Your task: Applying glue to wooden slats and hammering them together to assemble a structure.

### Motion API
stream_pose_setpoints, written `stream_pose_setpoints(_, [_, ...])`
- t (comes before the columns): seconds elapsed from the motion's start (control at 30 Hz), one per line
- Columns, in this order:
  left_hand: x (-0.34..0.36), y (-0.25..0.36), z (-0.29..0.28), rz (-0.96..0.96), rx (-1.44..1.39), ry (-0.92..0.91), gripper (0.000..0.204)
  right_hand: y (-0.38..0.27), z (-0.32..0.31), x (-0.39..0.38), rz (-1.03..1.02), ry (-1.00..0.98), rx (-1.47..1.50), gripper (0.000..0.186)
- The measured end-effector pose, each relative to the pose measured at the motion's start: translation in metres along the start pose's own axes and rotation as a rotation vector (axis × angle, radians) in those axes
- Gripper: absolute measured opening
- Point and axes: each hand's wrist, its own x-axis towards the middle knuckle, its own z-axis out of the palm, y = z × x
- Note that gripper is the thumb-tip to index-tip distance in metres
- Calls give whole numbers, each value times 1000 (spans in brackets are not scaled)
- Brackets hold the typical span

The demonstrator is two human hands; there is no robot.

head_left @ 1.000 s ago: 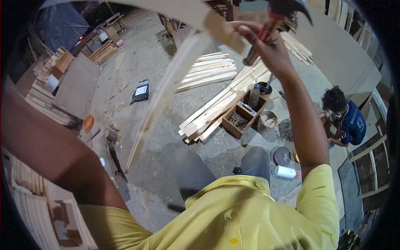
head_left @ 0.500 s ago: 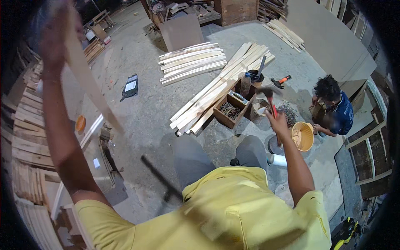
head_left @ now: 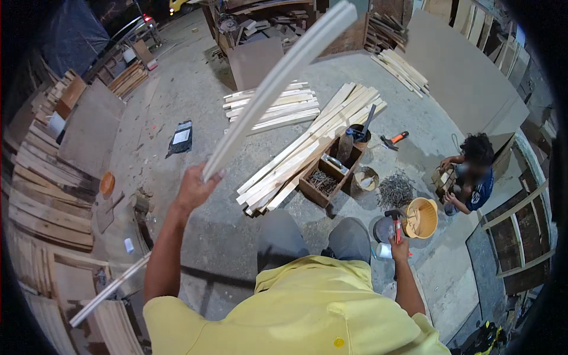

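Observation:
My left hand [head_left: 196,188] is raised at centre left, its fingers closed around a long pale wooden strip [head_left: 269,97] that slants up to the right. Behind my left forearm, a pale length [head_left: 109,290] shows roughly in line with it; I cannot tell whether both are one piece. Lower, on the right, my right hand [head_left: 400,248] grips a claw hammer [head_left: 396,229] by its red handle, head up. Close to that hand are a yellow basket [head_left: 431,228] with pale pieces inside and a white cylinder [head_left: 384,251].
Stacked wooden strips [head_left: 313,145] lie on the floor ahead, beside a wooden box [head_left: 316,192] of nails. A nail heap [head_left: 396,190] and another hammer [head_left: 394,141] lie right of it. A co-worker [head_left: 476,171] crouches at the right. Timber stacks [head_left: 53,204] line the left.
My left hand has come down and toward the middle, and the strip in it now points up to the right. My right hand has lowered the hammer toward the basket.

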Motion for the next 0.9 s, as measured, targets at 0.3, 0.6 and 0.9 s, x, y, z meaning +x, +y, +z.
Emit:
stream_pose_setpoints(0.3, [6,-27,26,37,89,-32,39,-7,25,7,83,-41,-116,36])
stream_pose_setpoints(0.6, [24,-121,63,153,439,-66,63,-59,29,23,147,-166,-288,32])
stream_pose_setpoints(0.9, [48,-190,147,-15,568,-191,81,-94,47,61,129,-184,-420,30])
